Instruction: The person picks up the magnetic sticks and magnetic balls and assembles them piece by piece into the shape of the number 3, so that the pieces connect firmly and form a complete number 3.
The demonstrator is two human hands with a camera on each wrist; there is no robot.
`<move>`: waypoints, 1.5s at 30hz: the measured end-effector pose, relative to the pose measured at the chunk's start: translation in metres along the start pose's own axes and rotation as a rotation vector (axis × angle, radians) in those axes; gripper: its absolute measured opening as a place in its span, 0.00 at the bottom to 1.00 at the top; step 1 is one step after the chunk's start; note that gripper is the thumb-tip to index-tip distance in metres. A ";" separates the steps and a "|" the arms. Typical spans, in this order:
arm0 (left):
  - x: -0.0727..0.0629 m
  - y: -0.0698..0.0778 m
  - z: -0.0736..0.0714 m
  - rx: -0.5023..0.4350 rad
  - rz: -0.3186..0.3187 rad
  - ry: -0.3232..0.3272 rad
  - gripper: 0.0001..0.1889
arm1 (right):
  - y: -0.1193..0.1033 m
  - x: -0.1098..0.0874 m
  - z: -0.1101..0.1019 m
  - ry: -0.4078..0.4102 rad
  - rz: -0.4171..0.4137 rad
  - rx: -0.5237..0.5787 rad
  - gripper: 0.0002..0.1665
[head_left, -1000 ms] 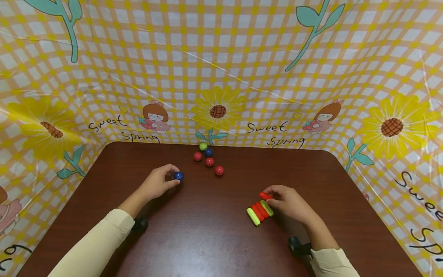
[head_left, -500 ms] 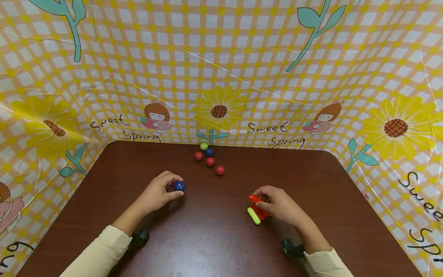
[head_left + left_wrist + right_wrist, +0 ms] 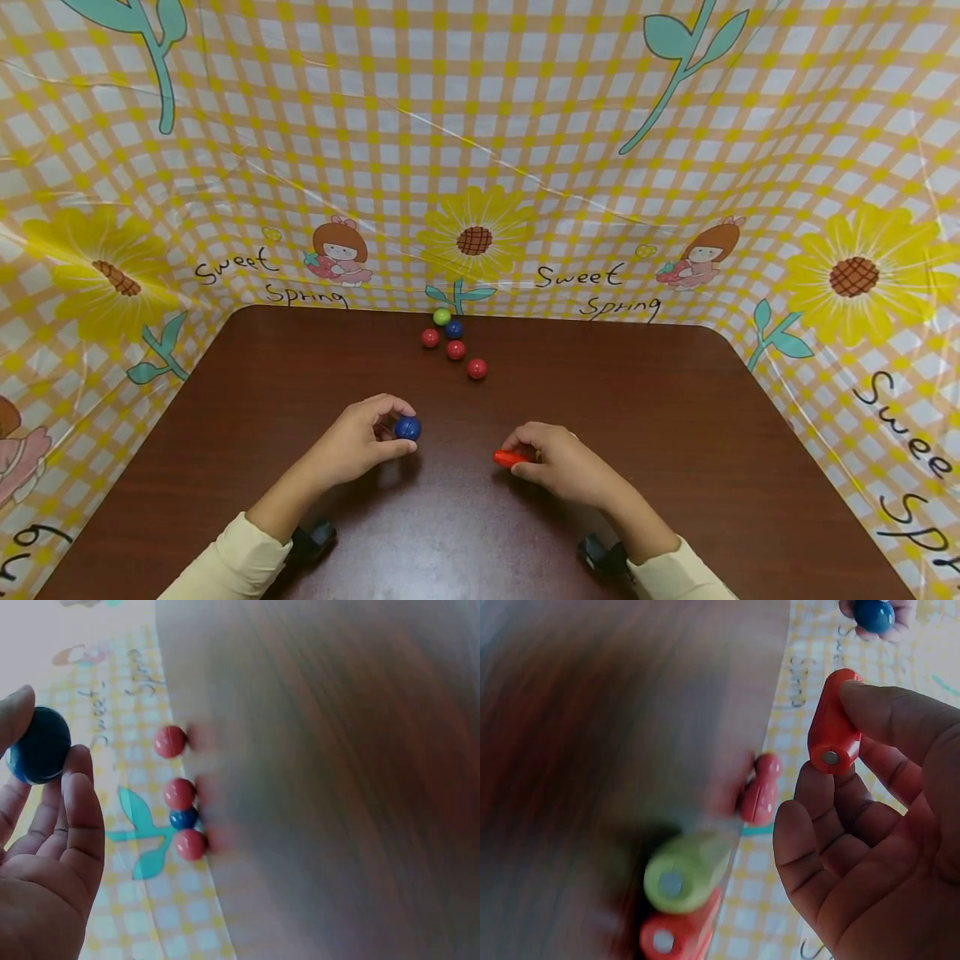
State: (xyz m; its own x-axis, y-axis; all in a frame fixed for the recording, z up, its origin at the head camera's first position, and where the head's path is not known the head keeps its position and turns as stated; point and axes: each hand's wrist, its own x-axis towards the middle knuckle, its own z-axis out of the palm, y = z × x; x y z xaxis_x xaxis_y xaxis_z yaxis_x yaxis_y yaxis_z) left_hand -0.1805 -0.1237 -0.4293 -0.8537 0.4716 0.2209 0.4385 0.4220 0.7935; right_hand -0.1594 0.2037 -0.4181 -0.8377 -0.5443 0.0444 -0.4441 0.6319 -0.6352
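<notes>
My left hand pinches a glossy blue ball between thumb and fingers, left of the table's middle. To its right, my right hand pinches a short red stick, its tip pointing toward the blue ball with a gap between them. In the right wrist view this stick shows a round silver disc in its end. Lower in that view are a light green stick and a red stick with similar discs; in the head view my right hand hides them.
Near the back edge of the brown table lie a light green ball, a second blue ball and several red balls. A checked, flower-printed cloth rises around the back and sides.
My right hand has carried the red stick left and toward me, away from over the other sticks. The left hand has brought the blue ball right and nearer, narrowing the gap.
</notes>
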 end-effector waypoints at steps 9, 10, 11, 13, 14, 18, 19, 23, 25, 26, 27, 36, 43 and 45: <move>-0.011 0.011 0.018 0.038 -0.010 -0.061 0.16 | -0.014 0.009 0.017 -0.024 -0.071 0.033 0.13; -0.012 0.011 0.020 0.039 -0.009 -0.062 0.17 | -0.016 0.009 0.018 -0.029 -0.071 0.031 0.13; -0.014 0.011 0.022 0.044 -0.004 -0.064 0.17 | -0.018 0.010 0.019 -0.032 -0.075 0.026 0.13; -0.016 0.012 0.025 0.047 0.004 -0.068 0.16 | -0.021 0.011 0.022 -0.039 -0.083 0.025 0.13; -0.017 0.012 0.026 0.047 0.005 -0.070 0.16 | -0.023 0.011 0.023 -0.040 -0.090 0.025 0.13; -0.020 0.016 0.030 0.037 -0.010 -0.087 0.16 | -0.028 0.012 0.029 -0.063 -0.104 0.052 0.13; -0.021 0.017 0.031 0.033 -0.018 -0.093 0.16 | -0.029 0.012 0.031 -0.068 -0.106 0.059 0.13; -0.024 0.021 0.035 0.007 -0.053 -0.110 0.16 | -0.033 0.013 0.035 -0.084 -0.115 0.072 0.11; -0.026 0.021 0.037 -0.011 -0.059 -0.114 0.16 | -0.035 0.014 0.036 -0.092 -0.116 0.070 0.11; -0.027 0.021 0.038 -0.019 -0.063 -0.114 0.16 | -0.035 0.014 0.037 -0.097 -0.115 0.069 0.10; -0.028 0.021 0.040 -0.025 -0.064 -0.116 0.16 | -0.036 0.014 0.037 -0.101 -0.114 0.067 0.10; -0.031 0.023 0.045 -0.047 -0.068 -0.122 0.17 | -0.041 0.014 0.039 -0.127 -0.115 0.085 0.08; -0.032 0.022 0.046 -0.057 -0.074 -0.120 0.17 | -0.037 0.016 0.038 -0.123 -0.120 0.098 0.08; -0.032 0.021 0.046 -0.056 -0.082 -0.119 0.17 | -0.035 0.018 0.035 -0.115 -0.124 0.108 0.08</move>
State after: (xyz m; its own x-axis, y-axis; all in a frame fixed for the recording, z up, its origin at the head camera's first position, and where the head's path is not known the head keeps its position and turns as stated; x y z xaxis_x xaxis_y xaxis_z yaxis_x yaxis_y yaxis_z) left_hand -0.1307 -0.0944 -0.4455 -0.8450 0.5274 0.0879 0.3496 0.4206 0.8372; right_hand -0.1479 0.1520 -0.4223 -0.7342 -0.6776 0.0430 -0.5001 0.4968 -0.7093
